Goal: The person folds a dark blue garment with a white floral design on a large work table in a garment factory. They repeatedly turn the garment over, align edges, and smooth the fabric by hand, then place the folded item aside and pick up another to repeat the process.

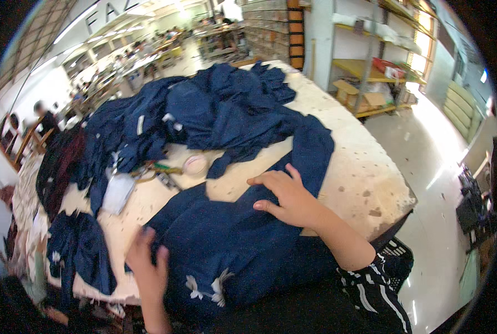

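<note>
A navy blue garment [231, 234] lies spread on the pale, stained table [353, 167] before me, one sleeve reaching away from me. My left hand [148, 254], blurred, is over the garment's left edge with fingers apart. Above the right part of the garment is my right hand [280, 194], its fingers spread and holding nothing. White tags or ribbons [209, 290] show on the cloth near my body. Beyond the garment are a round, pale roll or lid [195, 165], scissors with yellowish handles [148, 174] and a white card or cloth piece [118, 193].
A large heap of navy garments [231, 104] covers the table's far side. Another navy piece [81, 250] hangs over the left edge, near dark and cream cloth. A black plastic basket [399, 259] stands below the right edge. Metal shelves [369, 75] and people at tables are farther off.
</note>
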A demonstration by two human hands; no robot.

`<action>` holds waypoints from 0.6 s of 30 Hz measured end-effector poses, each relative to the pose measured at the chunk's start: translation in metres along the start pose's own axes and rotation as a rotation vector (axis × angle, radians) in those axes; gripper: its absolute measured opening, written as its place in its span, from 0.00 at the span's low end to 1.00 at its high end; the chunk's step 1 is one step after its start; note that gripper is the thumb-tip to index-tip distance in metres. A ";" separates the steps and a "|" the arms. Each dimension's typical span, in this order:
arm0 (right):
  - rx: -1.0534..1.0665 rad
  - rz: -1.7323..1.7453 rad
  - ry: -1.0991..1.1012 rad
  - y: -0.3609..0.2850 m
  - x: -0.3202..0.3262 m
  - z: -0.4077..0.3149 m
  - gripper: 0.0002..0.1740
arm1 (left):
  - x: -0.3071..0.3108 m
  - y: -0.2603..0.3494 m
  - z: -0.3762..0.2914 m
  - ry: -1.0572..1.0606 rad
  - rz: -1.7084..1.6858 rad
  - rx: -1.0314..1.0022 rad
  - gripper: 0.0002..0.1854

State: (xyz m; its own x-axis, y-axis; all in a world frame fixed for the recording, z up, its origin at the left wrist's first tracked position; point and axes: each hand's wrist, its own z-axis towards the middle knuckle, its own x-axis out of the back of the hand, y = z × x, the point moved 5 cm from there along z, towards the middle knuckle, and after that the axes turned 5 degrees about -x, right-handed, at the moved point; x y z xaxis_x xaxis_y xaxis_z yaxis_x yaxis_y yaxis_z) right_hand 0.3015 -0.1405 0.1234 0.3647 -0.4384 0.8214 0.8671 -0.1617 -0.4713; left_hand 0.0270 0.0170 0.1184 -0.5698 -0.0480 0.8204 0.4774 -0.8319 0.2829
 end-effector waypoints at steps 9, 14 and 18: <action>-0.679 -0.320 -0.136 0.181 0.005 -0.007 0.32 | -0.108 -0.082 0.036 -0.438 0.188 0.134 0.40; -0.885 -0.315 0.642 0.245 0.091 -0.040 0.30 | -0.066 -0.037 0.043 -0.255 -0.211 0.003 0.26; -1.033 -0.612 0.225 0.255 0.079 -0.031 0.30 | -0.035 0.035 0.043 -0.265 -0.396 -0.145 0.24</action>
State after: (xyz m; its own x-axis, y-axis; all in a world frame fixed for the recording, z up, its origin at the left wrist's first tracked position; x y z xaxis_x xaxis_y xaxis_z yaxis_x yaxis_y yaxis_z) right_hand 0.5409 -0.2437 0.0584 -0.1644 -0.1702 0.9716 0.1602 -0.9765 -0.1439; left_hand 0.0925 0.0133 0.1212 -0.4903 0.4139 0.7670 0.1500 -0.8268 0.5421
